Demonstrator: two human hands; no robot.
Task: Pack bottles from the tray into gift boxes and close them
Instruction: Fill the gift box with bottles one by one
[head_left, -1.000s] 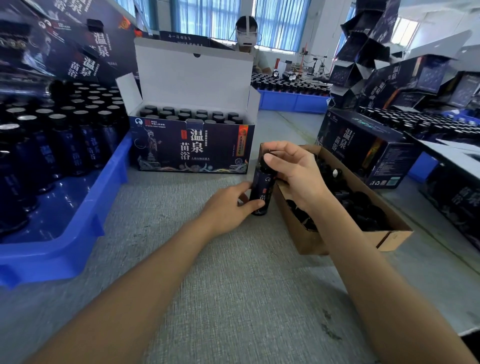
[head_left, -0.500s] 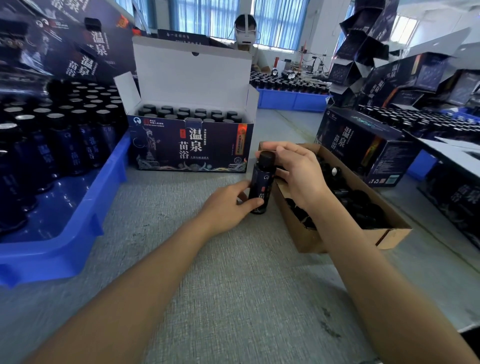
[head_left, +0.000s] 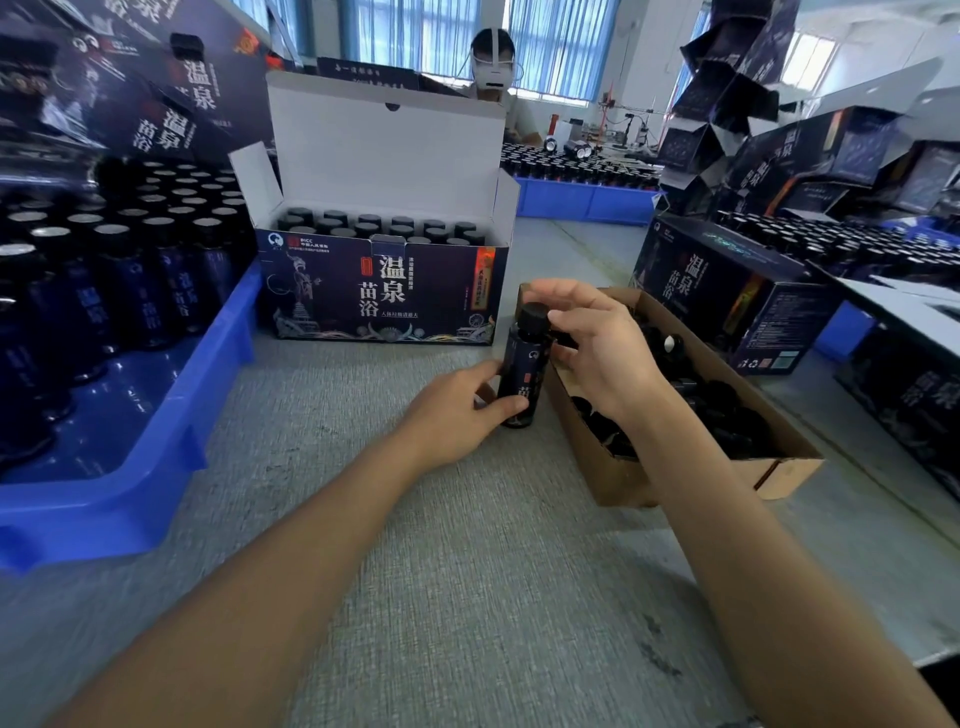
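Right now a small dark labelled bottle stands upright on the grey woven surface, about midway between its near and far edges, touching or just beside the left end wall of a shallow brown cardboard carton of loose black caps. The left hand grips the bottle's lower body, thumb in front and fingers wrapped behind. The right hand comes in from the carton side and curls over the round black cap, thumb at its side and forefinger arched above it (tightening it, I'd guess).

What the next move hangs on is this: the open dark printed gift box, its white lid raised, lies beyond the bottle and to the left, toward the far edge. The bottle's long axis is vertical, matching the rows of capped bottles inside, so it should need no turning. The left hand is nearer the box. Whether a slot is free I cannot tell. The blue plastic tray of bottles sits along the left edge.
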